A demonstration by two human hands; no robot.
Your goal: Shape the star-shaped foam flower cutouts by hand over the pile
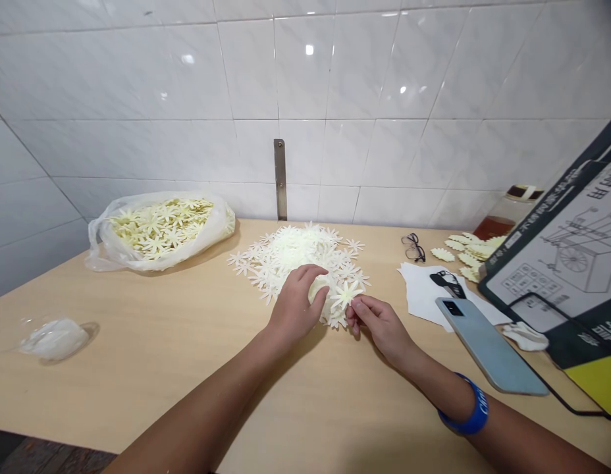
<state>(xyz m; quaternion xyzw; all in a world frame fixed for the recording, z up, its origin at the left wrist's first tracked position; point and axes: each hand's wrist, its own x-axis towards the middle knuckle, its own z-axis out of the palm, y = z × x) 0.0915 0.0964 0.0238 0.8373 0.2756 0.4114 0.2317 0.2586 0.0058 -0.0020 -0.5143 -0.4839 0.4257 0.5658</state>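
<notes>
A loose heap of pale, cream-white flower cut-outs with narrow petals lies on the table. My right hand pinches one flower cut-out by a petal, between thumb and fingertips at the heap's near right edge. My left hand is over the near side of the heap, its fingers curved and the thumb apart from them. No flower shows in the left hand, though its palm side is partly hidden.
Left: an open plastic bag of yellowish flower cut-outs and a small clear bag with white contents. Right: eyeglasses, white paper, a phone, scalloped cut-outs, a jar and a leaning printed box. Behind stands a tiled wall.
</notes>
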